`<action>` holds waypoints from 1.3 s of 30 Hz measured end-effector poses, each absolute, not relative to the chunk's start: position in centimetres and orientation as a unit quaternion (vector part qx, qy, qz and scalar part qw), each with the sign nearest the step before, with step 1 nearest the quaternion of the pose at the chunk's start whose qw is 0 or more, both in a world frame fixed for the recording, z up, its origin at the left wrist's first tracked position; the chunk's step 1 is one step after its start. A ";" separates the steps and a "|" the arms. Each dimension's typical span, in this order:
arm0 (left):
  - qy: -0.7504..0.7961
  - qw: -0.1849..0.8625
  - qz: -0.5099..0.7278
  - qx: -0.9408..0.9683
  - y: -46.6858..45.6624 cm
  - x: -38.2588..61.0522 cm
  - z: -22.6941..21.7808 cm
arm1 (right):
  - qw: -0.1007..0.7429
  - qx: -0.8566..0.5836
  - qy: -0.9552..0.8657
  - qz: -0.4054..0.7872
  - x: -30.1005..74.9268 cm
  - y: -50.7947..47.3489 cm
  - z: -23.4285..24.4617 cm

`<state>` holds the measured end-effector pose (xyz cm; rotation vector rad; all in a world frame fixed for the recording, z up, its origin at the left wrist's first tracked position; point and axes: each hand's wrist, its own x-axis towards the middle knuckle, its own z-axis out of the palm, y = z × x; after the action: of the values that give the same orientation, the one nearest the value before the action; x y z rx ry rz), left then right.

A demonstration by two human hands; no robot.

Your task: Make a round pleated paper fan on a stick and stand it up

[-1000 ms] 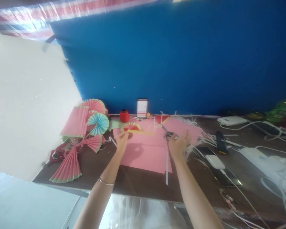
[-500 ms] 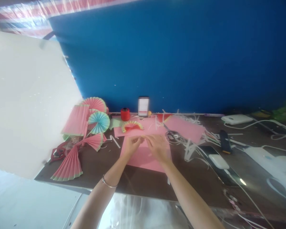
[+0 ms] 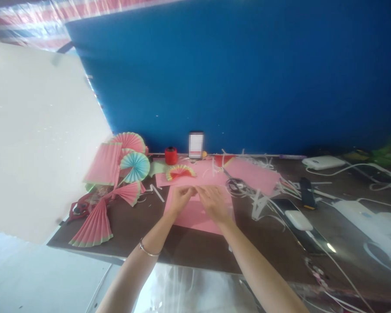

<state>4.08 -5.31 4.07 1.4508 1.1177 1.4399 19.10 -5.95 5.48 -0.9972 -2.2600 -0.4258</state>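
Entry, as I read it from the head view.

- Left hand (image 3: pixel 181 198): the forearm reaches forward over the table (image 3: pixel 133 228) with a thin bangle (image 3: pixel 148 251) at the wrist. The hand lies palm down on the pink sheet (image 3: pixel 195 217), fingers bent, tips at the sheet's far edge.
- Right hand (image 3: pixel 213 201): the forearm comes in at a slant, and the hand is also palm down on the pink sheet, just beside the left. The fingertips of both meet at the far edge. I cannot tell whether either hand pinches the paper or only presses it.
- Pink sheet: flat on the table, under both hands.
- Small striped fan (image 3: pixel 180 172): just beyond the pink sheet.
- Red spool (image 3: pixel 171 155) and upright phone (image 3: pixel 196 145): farther beyond the sheet, against the blue wall (image 3: pixel 247 78).
- Scissors (image 3: pixel 236 186): just right of the sheet.
- Folded paper fans (image 3: pixel 127 167): in a cluster left of the sheet.
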 end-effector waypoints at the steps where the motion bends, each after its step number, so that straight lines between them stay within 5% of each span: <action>1: 0.441 0.392 0.567 0.574 -5.3 4.1 4.1 | 0.309 -0.378 -0.857 -0.164 19.1 -6.0 5.5; 27: 0.426 0.438 0.602 0.513 -5.6 4.5 4.6 | 0.298 -0.361 -0.858 -0.213 18.4 -6.0 5.1; 36: 0.472 0.358 0.622 0.511 -3.6 3.6 2.8 | 0.397 -0.434 -0.809 0.012 18.4 -5.3 6.5; 39: 0.473 0.356 0.598 0.540 -3.9 3.5 3.3 | 0.412 -0.485 -0.751 0.176 19.0 -5.3 7.6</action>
<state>3.51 -3.87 3.31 1.3949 1.2220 1.5455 19.02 -5.32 7.62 -1.2202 -1.8902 0.4436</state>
